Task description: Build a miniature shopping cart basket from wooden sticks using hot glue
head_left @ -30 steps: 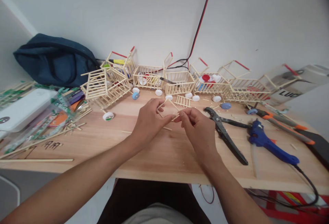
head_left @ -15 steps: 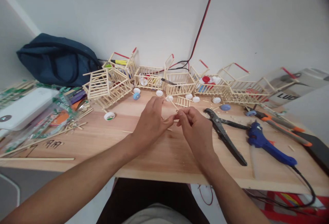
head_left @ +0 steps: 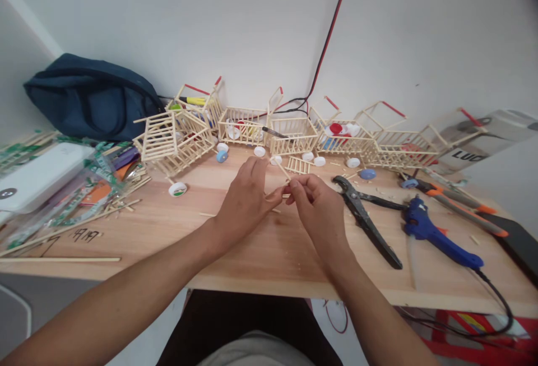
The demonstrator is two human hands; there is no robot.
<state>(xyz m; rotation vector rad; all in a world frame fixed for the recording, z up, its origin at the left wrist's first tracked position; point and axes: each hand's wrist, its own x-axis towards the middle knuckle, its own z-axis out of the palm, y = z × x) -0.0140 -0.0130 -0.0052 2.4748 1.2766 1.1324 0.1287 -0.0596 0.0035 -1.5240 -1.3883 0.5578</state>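
Observation:
My left hand and my right hand meet above the middle of the wooden table. Between them a thin wooden stick slants up and to the left. Thumb and fingers of my right hand pinch its lower end. My left thumb reaches to the same spot, with its fingers curled round the far side; part of the stick work there is hidden. Just behind the hands lies a small ladder-like stick panel. Several little stick carts with bottle-cap wheels stand behind it, among them a middle cart.
Right of my hands lie black pliers, a blue glue gun with its cable, and orange-handled pliers. At left are a white box-shaped device, plastic wrappers, loose sticks and a dark blue bag. Stick scraps dot the table.
The view has shifted very slightly. Both hands keep nearly the same pose, with only a tiny movement of the fingers around the stick.

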